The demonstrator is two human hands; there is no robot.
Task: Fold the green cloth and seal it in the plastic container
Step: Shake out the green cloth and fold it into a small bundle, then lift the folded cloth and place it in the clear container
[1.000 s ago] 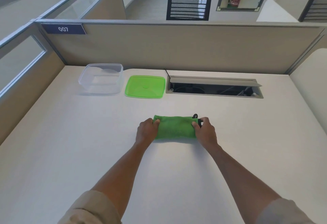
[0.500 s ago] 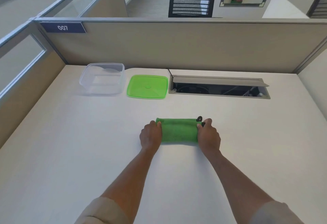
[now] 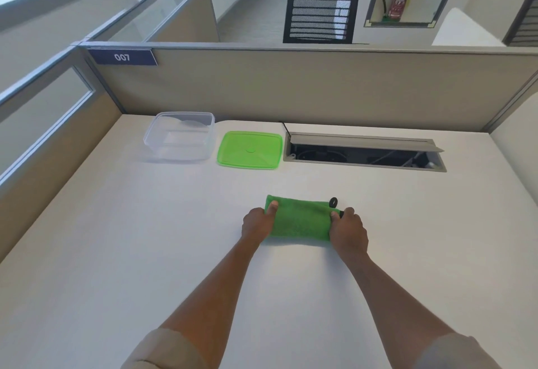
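Head view shows two hands, one green cloth, one clear container and one green lid. Both forearms reach forward over the white tabletop (image 3: 116, 252), with sleeves rolled up near the elbows. The left hand (image 3: 257, 224) grips the left end of the folded green cloth (image 3: 301, 221), its thumb lying on top of the fabric. The right hand (image 3: 348, 230) pinches the right end in the same way, just beside one small black loop (image 3: 333, 201) at the cloth's far corner. The cloth lies flat between the two hands. Farther away, well apart from the cloth, the empty plastic container (image 3: 179, 137) stands open, and the green lid (image 3: 250, 150) lies flat just beside it on the right.
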